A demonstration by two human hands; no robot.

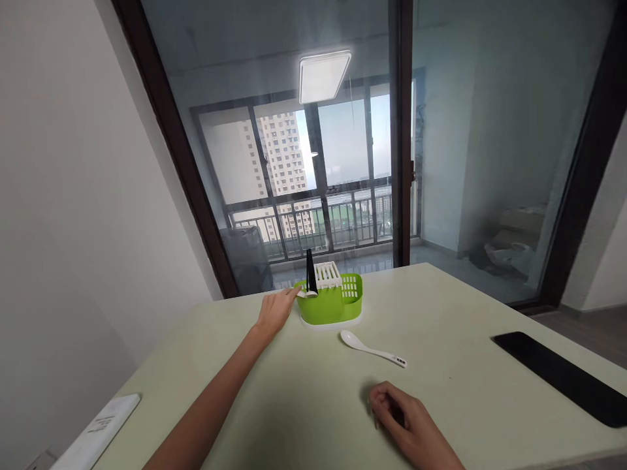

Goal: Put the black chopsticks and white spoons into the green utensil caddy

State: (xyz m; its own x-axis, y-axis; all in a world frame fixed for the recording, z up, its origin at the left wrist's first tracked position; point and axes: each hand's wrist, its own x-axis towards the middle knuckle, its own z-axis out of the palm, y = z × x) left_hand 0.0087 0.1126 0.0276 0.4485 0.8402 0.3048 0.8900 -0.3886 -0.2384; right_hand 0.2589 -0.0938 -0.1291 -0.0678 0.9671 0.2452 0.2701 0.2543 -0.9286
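My left hand (277,310) reaches to the left end of a green utensil caddy (326,308) with a white base. Its fingers are closed on a white spoon (308,295), whose bowl lies against the caddy's front left rim; the handle is mostly hidden by the hand. Black chopsticks (309,271) stand upright in the caddy's left part, beside a white slotted rack (328,275). A second white spoon (372,348) lies on the table in front of the caddy. Nearer to me, my right hand (401,418) rests with fingers curled, nothing visible in them.
A long black flat object (563,375) lies on the pale green table (294,405) at the right. At the left edge sits a white flat object (105,427) with small print. Behind the table stands a glass sliding door with a dark frame (402,130).
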